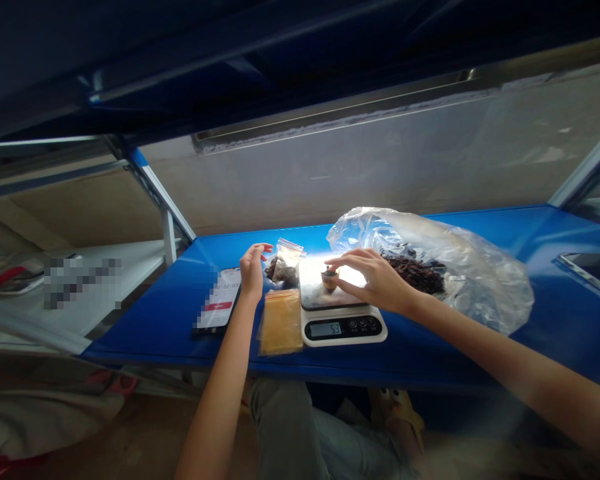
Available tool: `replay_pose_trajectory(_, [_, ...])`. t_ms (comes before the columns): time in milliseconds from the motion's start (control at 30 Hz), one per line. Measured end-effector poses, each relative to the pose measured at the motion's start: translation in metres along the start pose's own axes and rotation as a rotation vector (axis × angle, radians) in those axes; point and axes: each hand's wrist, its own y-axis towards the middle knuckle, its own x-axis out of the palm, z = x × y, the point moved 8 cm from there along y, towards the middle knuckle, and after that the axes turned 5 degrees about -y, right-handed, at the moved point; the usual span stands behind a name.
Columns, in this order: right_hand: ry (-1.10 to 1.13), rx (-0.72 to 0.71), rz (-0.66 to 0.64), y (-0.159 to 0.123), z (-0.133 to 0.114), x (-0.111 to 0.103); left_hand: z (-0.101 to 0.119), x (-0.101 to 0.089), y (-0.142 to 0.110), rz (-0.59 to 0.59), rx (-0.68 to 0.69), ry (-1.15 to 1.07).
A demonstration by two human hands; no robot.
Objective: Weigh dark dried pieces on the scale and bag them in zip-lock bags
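A white digital kitchen scale (343, 325) stands on the blue table (480, 347), its display lit. On its shiny platform sits a small brown cup (329, 279). My right hand (375, 280) reaches over the platform, fingers curled next to the cup, touching or pinching at it. My left hand (253, 270) hovers left of the scale, fingers partly spread, next to a small clear zip bag (286, 263) holding dark bits. I cannot tell whether it touches the bag.
A large clear plastic bag (460, 267) with dark dried pieces lies right of the scale. A stack of yellow pouches (281, 323) lies left of it, then a phone (219, 301). Another device (593, 270) lies far right. A white shelf (80, 287) stands left.
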Motion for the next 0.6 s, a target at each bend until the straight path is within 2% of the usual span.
replay_pose_trajectory(333, [-0.126, -0.120, 0.053, -0.0047, -0.0055, 0.0002, -0.0001, -0.0005, 0.0003, -0.002, 0.007, -0.002])
replay_pose_trajectory(600, [-0.116, -0.094, 0.064, -0.0037, -0.0039, -0.0012, 0.0018, 0.0005, -0.0004, -0.010, 0.010, 0.018])
